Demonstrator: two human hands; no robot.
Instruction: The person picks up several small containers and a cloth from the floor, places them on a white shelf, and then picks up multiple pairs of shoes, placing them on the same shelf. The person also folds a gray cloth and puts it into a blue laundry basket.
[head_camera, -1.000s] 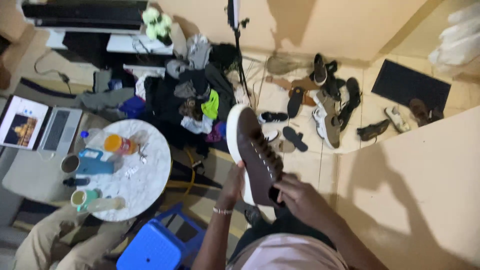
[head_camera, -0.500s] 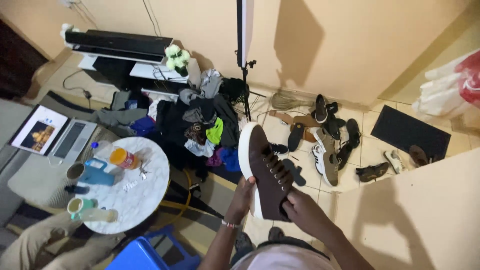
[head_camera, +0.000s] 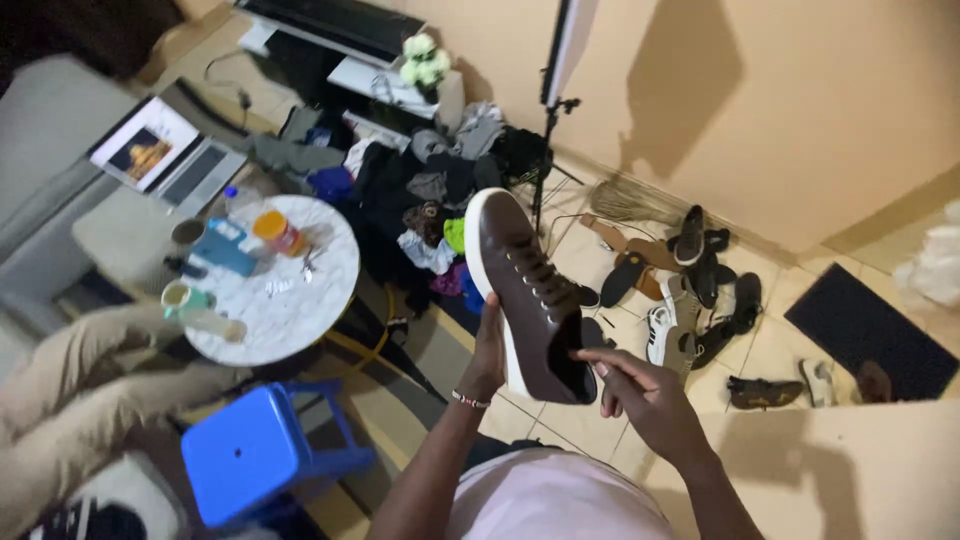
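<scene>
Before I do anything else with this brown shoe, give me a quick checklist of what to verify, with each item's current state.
1. Left hand supports the brown shoe along its white sole edge: ok.
2. Right hand grips the shoe: not ok, only a fingertip reaches the heel opening.
3. Laces threaded up the front: ok; whether they are tied, cannot tell.
4. Shoe held off the floor, apart from the pile of shoes on the tiles: ok.
5. Round marble table with its bottles and mugs sits apart from both hands: ok.
6. Inside of the shoe empty: cannot tell, it is dark.
</scene>
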